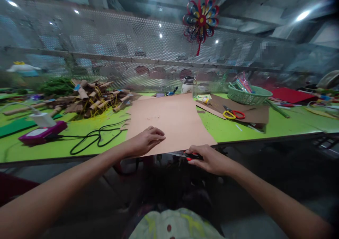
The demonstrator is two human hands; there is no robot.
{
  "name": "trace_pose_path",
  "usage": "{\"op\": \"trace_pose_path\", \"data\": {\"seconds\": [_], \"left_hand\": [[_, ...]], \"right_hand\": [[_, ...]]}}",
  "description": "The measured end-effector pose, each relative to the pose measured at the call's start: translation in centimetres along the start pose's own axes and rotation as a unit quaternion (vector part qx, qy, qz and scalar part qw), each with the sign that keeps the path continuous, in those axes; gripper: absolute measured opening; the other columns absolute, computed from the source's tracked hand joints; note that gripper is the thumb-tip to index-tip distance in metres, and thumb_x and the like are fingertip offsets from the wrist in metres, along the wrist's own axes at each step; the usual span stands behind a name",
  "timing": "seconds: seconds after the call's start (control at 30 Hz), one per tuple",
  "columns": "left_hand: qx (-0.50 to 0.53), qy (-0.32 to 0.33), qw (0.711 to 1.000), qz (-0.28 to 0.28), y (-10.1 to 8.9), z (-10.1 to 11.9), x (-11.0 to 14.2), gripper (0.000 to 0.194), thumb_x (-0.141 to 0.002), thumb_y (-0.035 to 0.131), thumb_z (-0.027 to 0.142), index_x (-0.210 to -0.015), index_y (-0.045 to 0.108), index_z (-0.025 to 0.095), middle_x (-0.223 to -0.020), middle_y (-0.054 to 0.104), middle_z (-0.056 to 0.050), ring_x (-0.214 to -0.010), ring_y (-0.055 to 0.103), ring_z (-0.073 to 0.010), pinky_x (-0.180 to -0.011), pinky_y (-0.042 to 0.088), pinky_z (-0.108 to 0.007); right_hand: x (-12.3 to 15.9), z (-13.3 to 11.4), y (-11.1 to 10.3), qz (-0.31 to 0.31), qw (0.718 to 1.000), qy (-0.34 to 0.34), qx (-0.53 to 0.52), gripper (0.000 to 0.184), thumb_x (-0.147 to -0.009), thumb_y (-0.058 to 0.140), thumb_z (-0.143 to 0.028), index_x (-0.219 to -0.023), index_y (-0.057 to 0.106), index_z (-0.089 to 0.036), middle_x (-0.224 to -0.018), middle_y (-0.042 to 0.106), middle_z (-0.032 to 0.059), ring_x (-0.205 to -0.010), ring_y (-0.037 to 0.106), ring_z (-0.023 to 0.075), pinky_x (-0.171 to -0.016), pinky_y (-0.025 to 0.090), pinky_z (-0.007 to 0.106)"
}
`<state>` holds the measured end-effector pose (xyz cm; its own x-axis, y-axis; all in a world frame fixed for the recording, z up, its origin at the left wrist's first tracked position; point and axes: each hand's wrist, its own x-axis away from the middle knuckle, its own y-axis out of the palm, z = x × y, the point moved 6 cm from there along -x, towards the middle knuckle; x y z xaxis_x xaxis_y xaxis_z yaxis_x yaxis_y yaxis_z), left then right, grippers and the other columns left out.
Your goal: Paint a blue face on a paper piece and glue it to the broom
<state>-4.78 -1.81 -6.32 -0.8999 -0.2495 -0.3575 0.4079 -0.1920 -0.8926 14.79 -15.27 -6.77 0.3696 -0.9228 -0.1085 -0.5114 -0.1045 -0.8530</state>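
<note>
A large sheet of light brown paper (169, 120) lies on the green table (87, 133), and its near edge overhangs the table's front. My left hand (144, 140) rests on the sheet's near left part, fingers curled down on it. My right hand (209, 157) is closed round red and black scissors (189, 155) at the sheet's near edge; the blades point left along that edge.
A black cable (92, 138) and a purple box (42, 133) lie at the left, behind them a heap of rolled paper sticks (92, 97). Right of the sheet are yellow and red scissors (233, 114), brown card (251, 112) and a green basket (249, 94). A bottle (187, 85) stands at the back.
</note>
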Motion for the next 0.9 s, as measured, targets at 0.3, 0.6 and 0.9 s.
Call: {"op": "trace_pose_path", "data": {"seconds": [0.3,0.6,0.9], "left_hand": [[0.0,-0.002,1.0,0.002,0.0,0.1,0.0,0.033,-0.103,0.043,0.032,-0.12,0.069,0.021,-0.118,0.065,-0.013,-0.11,0.056,-0.0216,-0.096,0.047,-0.04],[0.01,0.004,1.0,0.007,-0.2,0.3,0.0,0.033,-0.103,0.043,0.033,-0.117,0.07,0.02,-0.116,0.066,-0.014,-0.108,0.057,-0.0221,-0.095,0.047,-0.041],[-0.001,0.005,1.0,-0.002,0.3,0.2,0.2,0.025,-0.098,0.054,0.031,-0.117,0.064,0.017,-0.119,0.063,-0.009,-0.111,0.06,-0.0231,-0.097,0.049,-0.047]], "right_hand": [[-2.3,-2.0,1.7,0.0,1.0,-0.023,-0.018,0.023,-0.092,0.062,-0.027,-0.112,0.062,-0.016,-0.105,0.073,0.0106,-0.092,0.067,0.0229,-0.081,0.046,0.03],[-3.2,-4.2,2.8,0.006,1.0,-0.015,-0.012,0.018,-0.091,0.063,-0.024,-0.108,0.062,-0.016,-0.102,0.073,0.0103,-0.09,0.067,0.0234,-0.078,0.045,0.03],[-4.4,-5.3,4.3,0.007,0.999,-0.019,-0.032,0.015,-0.091,0.061,-0.024,-0.105,0.06,-0.019,-0.099,0.073,0.0085,-0.087,0.066,0.0226,-0.076,0.044,0.03]]}}
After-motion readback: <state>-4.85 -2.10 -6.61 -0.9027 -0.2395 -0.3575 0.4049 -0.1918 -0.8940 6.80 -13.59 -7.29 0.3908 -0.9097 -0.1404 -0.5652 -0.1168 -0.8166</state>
